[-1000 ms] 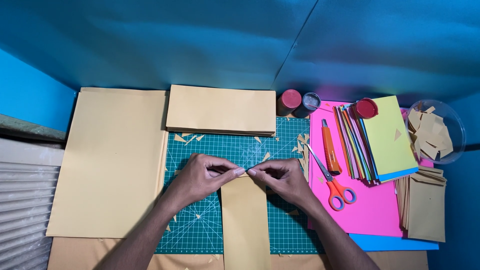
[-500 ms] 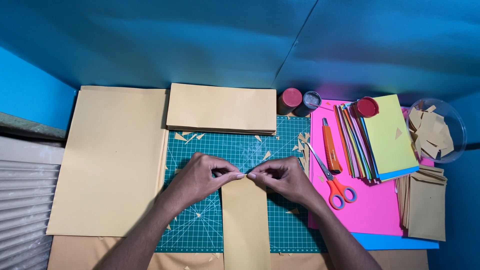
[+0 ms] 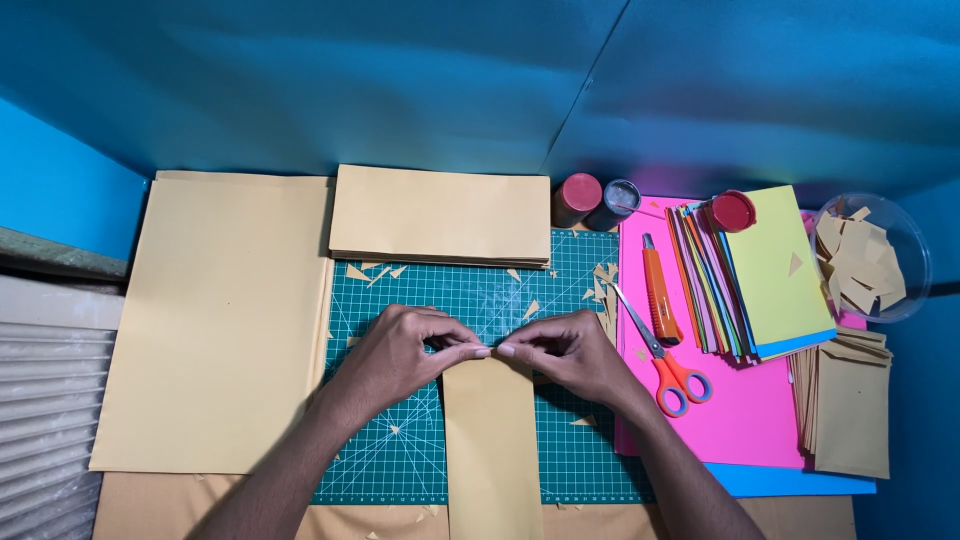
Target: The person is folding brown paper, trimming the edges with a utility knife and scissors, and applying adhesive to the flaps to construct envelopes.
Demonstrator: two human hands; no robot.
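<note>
left hand (image 3: 395, 355) and right hand (image 3: 570, 352) pinch – seemingly folding – tan paper strip (image 3: 492, 450).

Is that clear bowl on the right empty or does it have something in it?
Not empty. The clear bowl holds a loose heap of tan paper scraps, visible through its wall, filling much of it.

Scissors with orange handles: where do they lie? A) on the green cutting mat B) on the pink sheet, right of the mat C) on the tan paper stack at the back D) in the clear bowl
B: the scissors lie on the pink sheet, just right of the green cutting mat and beside the orange utility knife.
</note>
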